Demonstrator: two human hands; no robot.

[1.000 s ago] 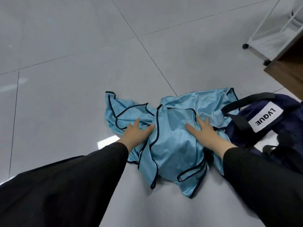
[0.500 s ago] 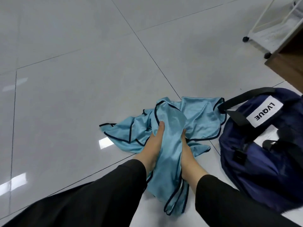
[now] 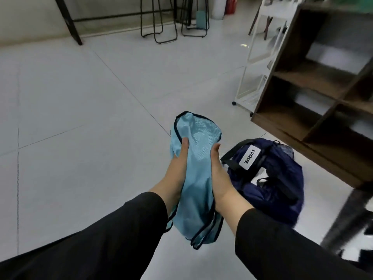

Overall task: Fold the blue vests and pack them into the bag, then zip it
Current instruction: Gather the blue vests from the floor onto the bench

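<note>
A bundle of light blue vests with dark trim is gathered into a long roll and lifted off the floor. My left hand grips its left side, thumb on top. My right hand grips its right side, thumb on top as well. The fingers of both hands are hidden under the cloth. The dark blue bag, with a white LVQUE label and black straps, lies slumped on the floor just right of my right hand.
A dark wooden shelf unit stands at the right, above the bag. A white wire cart on wheels is behind it. Black metal stool frames and a table leg stand at the far wall. Grey floor tiles stretch out on the left.
Both hands gathered the spread vests from the floor into a bundle and lifted it. The view rose, and the room's far side came into sight.
</note>
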